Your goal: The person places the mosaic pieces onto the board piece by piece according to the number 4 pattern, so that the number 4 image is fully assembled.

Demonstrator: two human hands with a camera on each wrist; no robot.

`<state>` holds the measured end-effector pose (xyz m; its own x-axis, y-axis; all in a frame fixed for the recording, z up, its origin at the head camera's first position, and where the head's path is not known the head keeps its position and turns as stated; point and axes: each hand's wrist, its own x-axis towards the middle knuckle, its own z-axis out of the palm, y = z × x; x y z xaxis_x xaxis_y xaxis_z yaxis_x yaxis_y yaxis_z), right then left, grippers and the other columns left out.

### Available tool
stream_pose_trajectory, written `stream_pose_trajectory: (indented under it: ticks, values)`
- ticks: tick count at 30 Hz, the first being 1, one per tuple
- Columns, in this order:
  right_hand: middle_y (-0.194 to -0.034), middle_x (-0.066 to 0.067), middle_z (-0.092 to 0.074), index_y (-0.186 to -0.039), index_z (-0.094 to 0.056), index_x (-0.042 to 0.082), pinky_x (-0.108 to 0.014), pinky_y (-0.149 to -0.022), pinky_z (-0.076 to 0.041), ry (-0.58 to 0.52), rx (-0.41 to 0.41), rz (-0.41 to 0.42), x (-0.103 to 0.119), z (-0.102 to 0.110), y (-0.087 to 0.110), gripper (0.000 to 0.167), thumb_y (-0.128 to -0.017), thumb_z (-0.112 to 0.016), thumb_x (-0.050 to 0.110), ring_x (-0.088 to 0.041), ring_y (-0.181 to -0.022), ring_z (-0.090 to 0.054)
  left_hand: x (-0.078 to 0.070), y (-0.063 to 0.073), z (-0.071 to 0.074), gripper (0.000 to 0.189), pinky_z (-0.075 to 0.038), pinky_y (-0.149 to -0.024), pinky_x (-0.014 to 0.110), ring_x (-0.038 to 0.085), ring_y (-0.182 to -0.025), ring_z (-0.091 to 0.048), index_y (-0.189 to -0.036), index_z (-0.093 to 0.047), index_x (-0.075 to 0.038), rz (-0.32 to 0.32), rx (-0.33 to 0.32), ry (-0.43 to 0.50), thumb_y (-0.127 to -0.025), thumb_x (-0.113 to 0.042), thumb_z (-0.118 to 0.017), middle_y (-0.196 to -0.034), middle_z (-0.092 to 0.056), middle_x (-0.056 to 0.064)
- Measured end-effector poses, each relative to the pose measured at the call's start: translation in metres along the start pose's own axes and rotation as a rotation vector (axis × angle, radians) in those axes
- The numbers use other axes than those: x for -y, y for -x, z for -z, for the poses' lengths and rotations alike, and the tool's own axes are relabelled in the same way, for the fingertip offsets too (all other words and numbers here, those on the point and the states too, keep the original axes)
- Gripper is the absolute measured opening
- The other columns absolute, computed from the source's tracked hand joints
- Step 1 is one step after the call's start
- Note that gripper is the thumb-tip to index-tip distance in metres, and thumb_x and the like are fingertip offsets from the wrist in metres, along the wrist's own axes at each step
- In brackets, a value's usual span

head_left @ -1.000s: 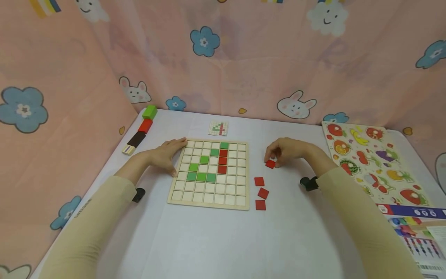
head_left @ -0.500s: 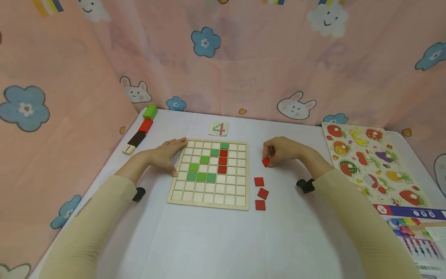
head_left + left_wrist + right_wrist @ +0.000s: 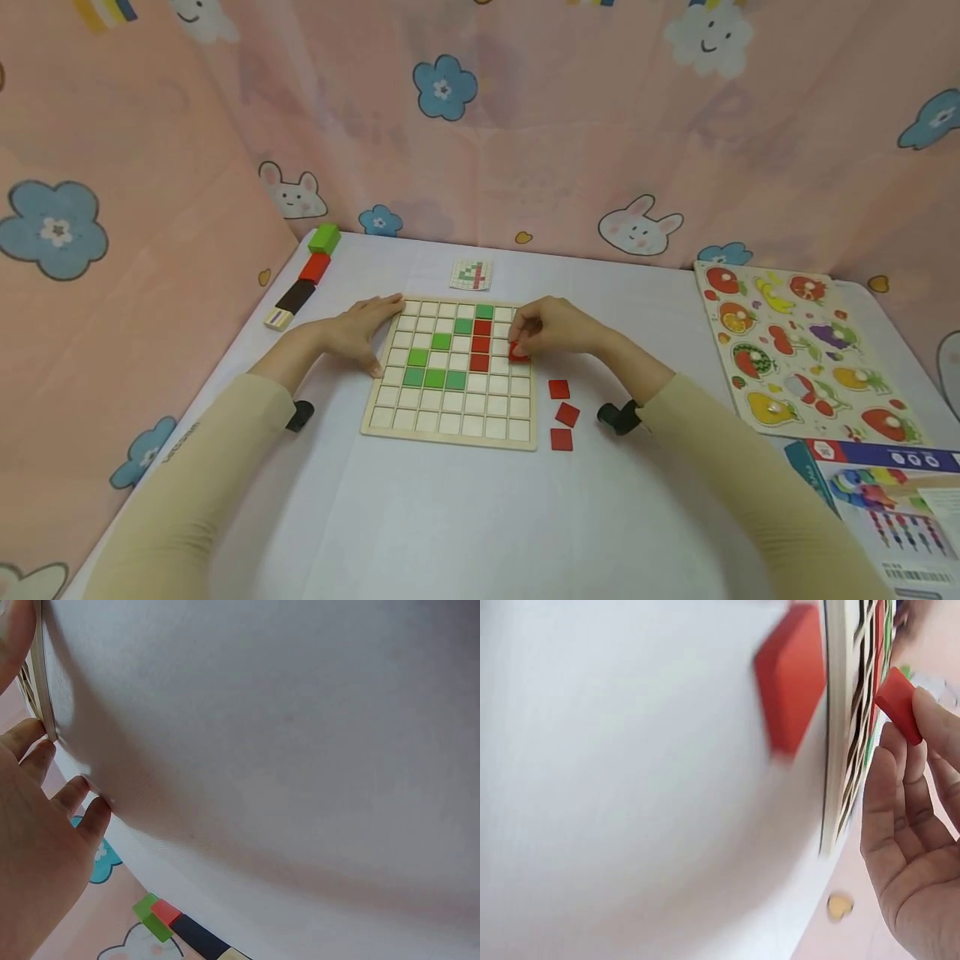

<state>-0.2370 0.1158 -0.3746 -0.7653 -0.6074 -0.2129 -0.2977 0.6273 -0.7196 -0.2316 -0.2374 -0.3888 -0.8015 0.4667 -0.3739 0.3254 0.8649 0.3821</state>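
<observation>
A wooden grid board (image 3: 450, 442) lies mid-table, with several green tiles (image 3: 434, 377) in a stepped line and a bottom row, and a column of red tiles (image 3: 480, 345). My left hand (image 3: 352, 329) rests at the board's left edge, fingers spread, thumb touching the frame. Over the board's right columns, my right hand (image 3: 558, 325) pinches a red square tile (image 3: 900, 705) between thumb and fingers. The right wrist view shows that tile tilted, close to the grid. To the right of the board, loose red tiles (image 3: 558, 389) lie in a rough column.
A small pattern card (image 3: 471, 275) lies behind the board. Green, red and black blocks (image 3: 296, 297) form a line at the back left. At the right are a fruit puzzle board (image 3: 795, 350) and a printed box (image 3: 885, 500). A patterned curtain (image 3: 525, 150) encloses the table.
My right hand gripped the red tile from the table and carried it left over the board's right side. My left hand has stayed at the board's left edge.
</observation>
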Motion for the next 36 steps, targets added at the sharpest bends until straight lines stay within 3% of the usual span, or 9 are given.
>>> stream_pose_trajectory:
  ticks: [9,19,25,30,36]
  values:
    - [-0.084,-0.002,-0.072,-0.09,-0.074,0.01,-0.02,-0.07,-0.053,-0.005,-0.012,0.065,0.033,-0.038,-0.008,0.008,-0.083,-0.073,0.006,-0.011,-0.076,-0.062,-0.001,-0.001,0.001,0.115,-0.011,-0.123,0.066,0.047,-0.153,-0.004,-0.158,-0.015,-0.005,-0.02,-0.01,0.004,-0.068,-0.018,-0.085,-0.169,-0.004,0.014]
    - [-0.08,0.0,-0.073,-0.084,-0.074,0.011,-0.019,-0.07,-0.053,0.05,-0.03,0.075,0.041,-0.05,-0.005,0.006,-0.081,-0.078,0.007,-0.009,-0.073,-0.062,-0.002,0.001,0.001,0.115,-0.011,-0.122,0.068,0.047,-0.153,-0.003,-0.158,-0.015,-0.005,-0.017,-0.005,0.018,-0.068,-0.017,-0.085,-0.169,-0.004,0.013]
    - [-0.084,0.001,-0.074,-0.087,-0.076,0.012,-0.019,-0.07,-0.053,0.066,-0.007,0.108,0.035,-0.045,-0.004,0.007,-0.081,-0.079,0.01,-0.009,-0.076,-0.062,0.0,0.0,0.0,0.114,-0.01,-0.123,0.066,0.046,-0.154,-0.003,-0.158,-0.015,-0.005,-0.013,-0.002,0.018,-0.069,-0.017,-0.084,-0.169,-0.003,0.013]
    - [-0.083,0.002,-0.071,-0.088,-0.074,0.014,-0.023,-0.07,-0.053,0.077,0.018,0.103,0.02,-0.027,0.003,0.006,-0.083,-0.076,0.012,-0.013,-0.078,-0.061,0.0,0.0,-0.001,0.114,-0.011,-0.123,0.067,0.046,-0.154,-0.003,-0.158,-0.014,-0.006,-0.014,0.001,0.015,-0.069,-0.018,-0.085,-0.169,-0.003,0.013]
    - [-0.086,0.004,-0.071,-0.091,-0.074,0.018,-0.026,-0.075,-0.053,0.136,0.14,0.066,-0.009,-0.002,0.014,0.008,-0.084,-0.076,0.014,-0.014,-0.081,-0.06,-0.002,0.002,0.001,0.114,-0.01,-0.122,0.068,0.046,-0.154,-0.003,-0.158,-0.014,-0.005,-0.009,0.004,0.017,-0.07,-0.017,-0.084,-0.169,-0.003,0.013]
